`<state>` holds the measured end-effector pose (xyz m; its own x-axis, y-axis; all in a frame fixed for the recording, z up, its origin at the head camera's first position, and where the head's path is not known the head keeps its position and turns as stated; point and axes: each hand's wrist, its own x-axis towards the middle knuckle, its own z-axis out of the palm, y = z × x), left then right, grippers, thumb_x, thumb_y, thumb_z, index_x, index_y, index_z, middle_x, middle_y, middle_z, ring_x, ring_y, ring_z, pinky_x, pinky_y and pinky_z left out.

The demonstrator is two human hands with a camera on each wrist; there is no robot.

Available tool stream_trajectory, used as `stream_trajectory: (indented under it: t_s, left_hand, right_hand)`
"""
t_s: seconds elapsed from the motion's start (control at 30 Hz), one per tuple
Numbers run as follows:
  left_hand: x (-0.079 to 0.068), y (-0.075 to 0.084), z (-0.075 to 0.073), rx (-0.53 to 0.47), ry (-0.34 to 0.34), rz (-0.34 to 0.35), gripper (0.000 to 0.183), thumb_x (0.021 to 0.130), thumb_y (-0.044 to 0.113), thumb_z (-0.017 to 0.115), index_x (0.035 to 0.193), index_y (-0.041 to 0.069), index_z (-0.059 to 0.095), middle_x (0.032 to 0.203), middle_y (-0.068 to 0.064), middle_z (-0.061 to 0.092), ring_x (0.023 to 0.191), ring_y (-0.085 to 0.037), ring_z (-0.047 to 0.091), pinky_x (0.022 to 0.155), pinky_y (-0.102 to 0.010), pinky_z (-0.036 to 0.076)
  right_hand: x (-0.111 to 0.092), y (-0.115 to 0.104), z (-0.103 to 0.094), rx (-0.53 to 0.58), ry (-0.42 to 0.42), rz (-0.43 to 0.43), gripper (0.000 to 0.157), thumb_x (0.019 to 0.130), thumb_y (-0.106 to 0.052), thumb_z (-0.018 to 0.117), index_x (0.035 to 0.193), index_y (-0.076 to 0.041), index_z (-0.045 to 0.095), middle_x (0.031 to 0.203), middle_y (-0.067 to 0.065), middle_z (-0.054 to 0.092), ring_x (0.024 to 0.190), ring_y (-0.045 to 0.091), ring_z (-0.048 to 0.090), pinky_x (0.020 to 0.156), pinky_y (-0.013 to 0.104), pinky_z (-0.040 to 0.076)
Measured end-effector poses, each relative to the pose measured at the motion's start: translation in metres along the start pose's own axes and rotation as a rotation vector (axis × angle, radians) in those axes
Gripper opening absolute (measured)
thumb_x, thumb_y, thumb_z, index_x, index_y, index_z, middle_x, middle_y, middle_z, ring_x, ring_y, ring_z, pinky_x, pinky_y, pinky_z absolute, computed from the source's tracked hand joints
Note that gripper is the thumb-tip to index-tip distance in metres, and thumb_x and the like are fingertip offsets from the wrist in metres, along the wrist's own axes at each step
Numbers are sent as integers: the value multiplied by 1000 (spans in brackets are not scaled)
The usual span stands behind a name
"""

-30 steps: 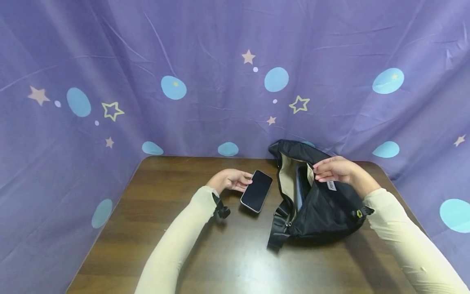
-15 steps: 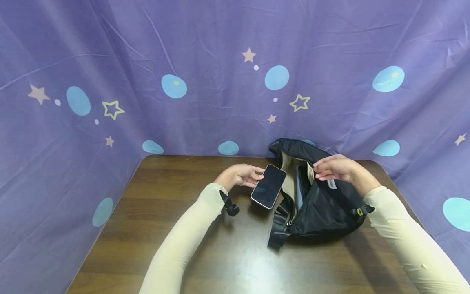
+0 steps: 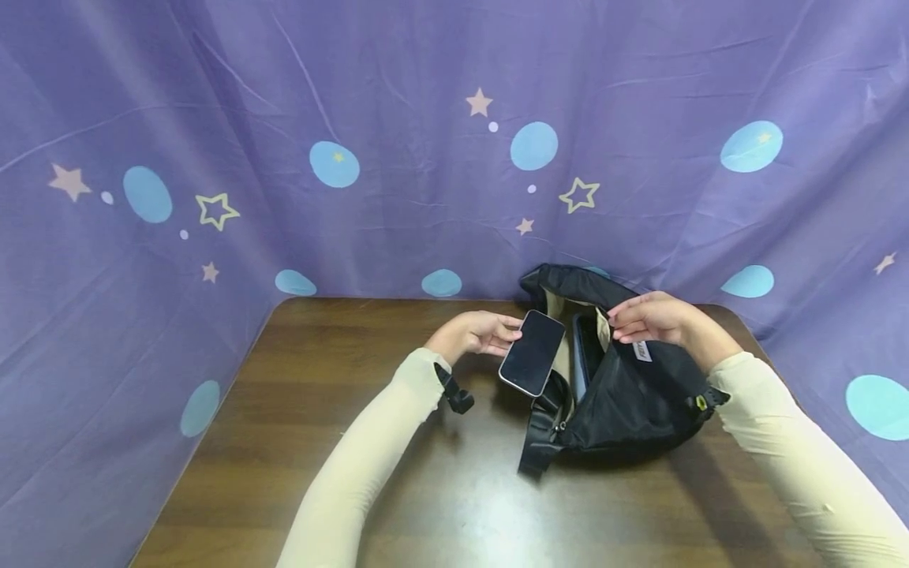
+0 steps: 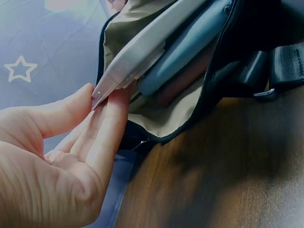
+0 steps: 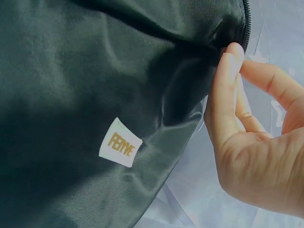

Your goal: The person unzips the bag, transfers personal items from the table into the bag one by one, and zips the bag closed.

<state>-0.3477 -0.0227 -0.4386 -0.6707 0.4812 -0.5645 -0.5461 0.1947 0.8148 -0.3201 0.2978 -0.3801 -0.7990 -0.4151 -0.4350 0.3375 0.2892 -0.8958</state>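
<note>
My left hand point(image 3: 484, 333) pinches a smartphone point(image 3: 533, 353) with a dark screen and a pale edge by its left side. It is held at the mouth of a black bag point(image 3: 639, 402) with a beige lining. In the left wrist view the phone point(image 4: 137, 50) overlaps the zippered opening, thumb on one face and fingers on the other. My right hand point(image 3: 653, 319) pinches the zippered rim and keeps the mouth apart; a white label point(image 5: 120, 143) shows below it. Inside the bag are a blue-edged phone-like slab point(image 3: 584, 351) and a reddish-brown item point(image 4: 187, 76) beside it.
The bag lies on a brown wooden table point(image 3: 298, 442), towards the right and back edge. Its black strap point(image 3: 537, 450) with a buckle hangs towards the front. A purple curtain point(image 3: 398, 158) with stars and blue spots rises behind the table.
My left hand has carried the smartphone rightward and slightly back, from over the table to the bag's mouth. The right hand still holds the rim, with hardly any movement.
</note>
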Motion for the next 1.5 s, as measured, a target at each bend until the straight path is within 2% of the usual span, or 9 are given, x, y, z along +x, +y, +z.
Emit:
stream_trajectory:
  t_s: [0.2, 0.4, 0.73, 1.03, 1.27, 1.4, 1.5]
  left_hand:
    - [1, 4, 4, -19, 11, -3, 52, 104, -2, 50, 154, 6, 41, 82, 5, 64, 72, -10, 63, 117, -40, 41]
    - [6, 3, 11, -44, -10, 0, 51, 104, -2, 50, 154, 5, 41, 84, 2, 65, 72, -12, 64, 122, -43, 36]
    - [9, 8, 27, -52, -16, 0, 49, 104, -3, 50, 152, 4, 45, 86, 2, 63, 76, -12, 61, 122, -41, 36]
    - [13, 10, 32, -60, -30, -13, 50, 104, -3, 50, 153, 4, 43, 88, 1, 63, 74, -12, 62, 122, -41, 36]
    - [16, 10, 35, -73, -16, -13, 51, 103, -4, 51, 152, 6, 45, 94, 1, 61, 79, -13, 60, 121, -40, 37]
    - [20, 10, 37, -70, -36, -8, 52, 103, -4, 51, 154, 6, 43, 98, 1, 59, 82, -13, 57, 122, -40, 37]
    - [25, 9, 41, -61, -39, -6, 53, 104, -3, 50, 155, 6, 40, 111, -1, 61, 89, -15, 58, 122, -40, 36]
  right_hand:
    - [-3, -6, -4, 47, -22, 15, 29, 102, 2, 48, 93, -15, 70, 84, -3, 73, 79, 9, 73, 80, 25, 61]
    - [-4, -4, -7, 58, -25, 30, 30, 102, 2, 48, 92, -15, 71, 84, -3, 74, 80, 10, 73, 80, 25, 61]
    - [-5, -5, -6, 58, -29, 27, 31, 102, 2, 49, 92, -15, 72, 85, -3, 75, 80, 9, 73, 81, 25, 61]
    - [-5, -4, -10, 55, -39, 35, 32, 102, 3, 47, 91, -16, 72, 85, -4, 74, 80, 9, 72, 81, 24, 61]
    - [-6, -5, -11, 53, -43, 40, 32, 103, 3, 47, 92, -16, 72, 85, -3, 74, 79, 9, 73, 80, 24, 61]
    - [-6, -5, -11, 49, -41, 45, 31, 103, 2, 48, 93, -15, 72, 84, -3, 74, 79, 9, 73, 80, 25, 62]
    - [-6, -5, -11, 50, -35, 50, 32, 103, 3, 48, 92, -15, 72, 84, -3, 74, 79, 9, 73, 80, 24, 62]
